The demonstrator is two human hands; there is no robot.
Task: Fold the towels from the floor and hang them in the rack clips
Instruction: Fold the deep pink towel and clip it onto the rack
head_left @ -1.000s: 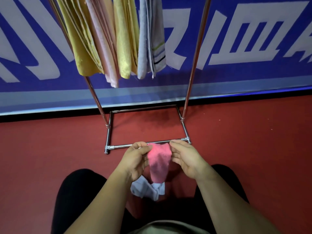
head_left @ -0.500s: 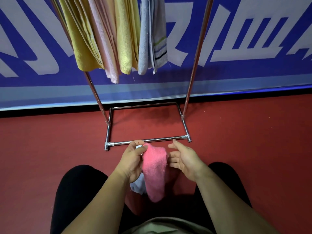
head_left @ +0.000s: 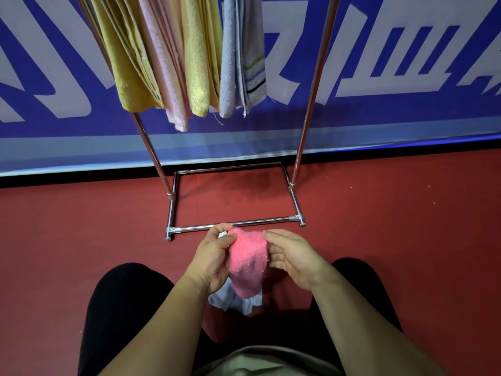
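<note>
L hand [head_left: 214,256] pinches pink towel [head_left: 248,263] at top, just in front of rack base [head_left: 244,223]; R hand [head_left: 294,256] fingers loose, touching its edge.

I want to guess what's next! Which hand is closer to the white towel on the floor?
Left. The left hand pinches the pink towel just above the left edge of the white towel; the right hand sits farther off to its right.

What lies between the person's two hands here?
The head view shows the pink towel hanging between them: the left hand pinches its upper edge, the right hand touches its other side. A white cloth peeks out beneath it.
</note>
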